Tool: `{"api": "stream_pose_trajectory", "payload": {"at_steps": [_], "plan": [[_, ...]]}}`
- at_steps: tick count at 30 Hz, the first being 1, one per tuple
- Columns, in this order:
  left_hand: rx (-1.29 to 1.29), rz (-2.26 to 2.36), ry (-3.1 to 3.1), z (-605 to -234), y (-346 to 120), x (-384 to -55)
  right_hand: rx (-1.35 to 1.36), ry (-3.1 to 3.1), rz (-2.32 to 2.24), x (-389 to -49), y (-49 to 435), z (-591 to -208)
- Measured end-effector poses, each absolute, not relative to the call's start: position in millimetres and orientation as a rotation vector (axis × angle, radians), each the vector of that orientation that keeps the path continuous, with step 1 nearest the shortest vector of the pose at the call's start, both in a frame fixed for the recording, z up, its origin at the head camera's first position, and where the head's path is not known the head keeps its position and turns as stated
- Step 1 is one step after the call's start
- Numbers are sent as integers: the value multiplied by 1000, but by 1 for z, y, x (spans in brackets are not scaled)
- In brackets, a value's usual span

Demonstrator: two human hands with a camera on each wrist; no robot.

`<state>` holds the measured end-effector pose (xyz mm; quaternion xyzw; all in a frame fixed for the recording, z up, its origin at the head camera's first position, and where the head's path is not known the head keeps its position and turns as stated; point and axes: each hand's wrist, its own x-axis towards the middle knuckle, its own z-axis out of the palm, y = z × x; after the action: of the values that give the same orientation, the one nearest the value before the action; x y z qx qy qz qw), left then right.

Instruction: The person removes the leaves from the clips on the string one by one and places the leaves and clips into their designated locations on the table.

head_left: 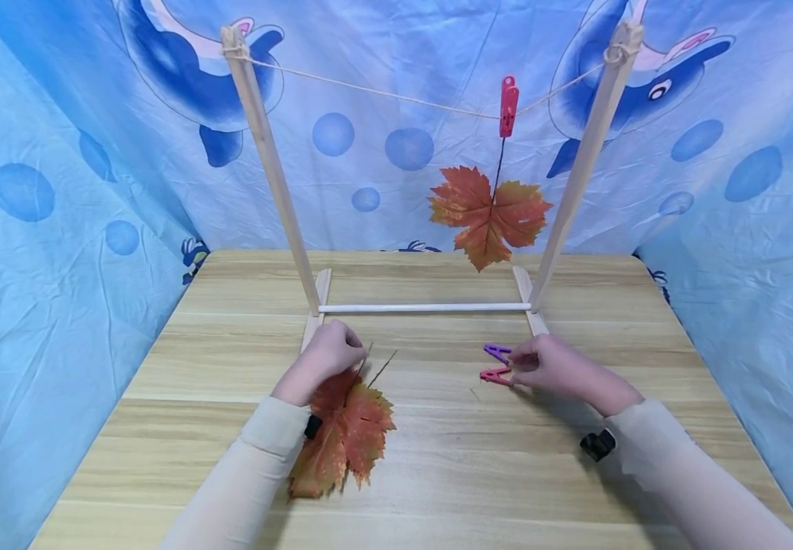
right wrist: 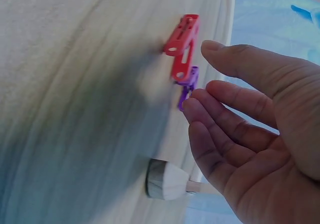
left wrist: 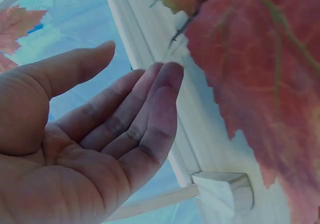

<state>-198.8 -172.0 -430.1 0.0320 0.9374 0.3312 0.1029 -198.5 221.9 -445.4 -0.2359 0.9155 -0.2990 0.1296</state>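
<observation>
My left hand (head_left: pixel 331 351) hovers by the stems of overlapping red-orange artificial maple leaves (head_left: pixel 362 431) on the table; in the left wrist view its fingers are loosely bent, thumb apart, with nothing between them. At the right, my right hand (head_left: pixel 553 368) is close to a purple clothespin (head_left: pixel 496 351) and a red clothespin (head_left: pixel 494 376). The right wrist view shows relaxed fingers (right wrist: pixel 215 119) and no clothespin gripped; whether a fingertip touches the purple one I cannot tell. Another maple leaf (head_left: pixel 489 218) hangs by its stem from a pinkish-red clothespin (head_left: pixel 509 107) on a string (head_left: pixel 383 95).
Two wooden posts (head_left: pixel 269 164) hold the string, joined low down by a white rod (head_left: pixel 424 308) and standing on wooden feet (head_left: pixel 523 284). Blue cloth with dolphins (head_left: pixel 362 46) surrounds the wood-grain table (head_left: pixel 438 473) at the back and sides.
</observation>
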Motion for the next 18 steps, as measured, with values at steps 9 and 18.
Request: {"api": "stream_pose_trajectory", "payload": {"at_steps": [9, 18], "plan": [[133, 1116, 2817, -417, -168, -200, -777, 2740, -966, -197, 222, -424], [214, 1278, 2853, -403, -157, -201, -738, 2857, -1021, -195, 222, -393]]}}
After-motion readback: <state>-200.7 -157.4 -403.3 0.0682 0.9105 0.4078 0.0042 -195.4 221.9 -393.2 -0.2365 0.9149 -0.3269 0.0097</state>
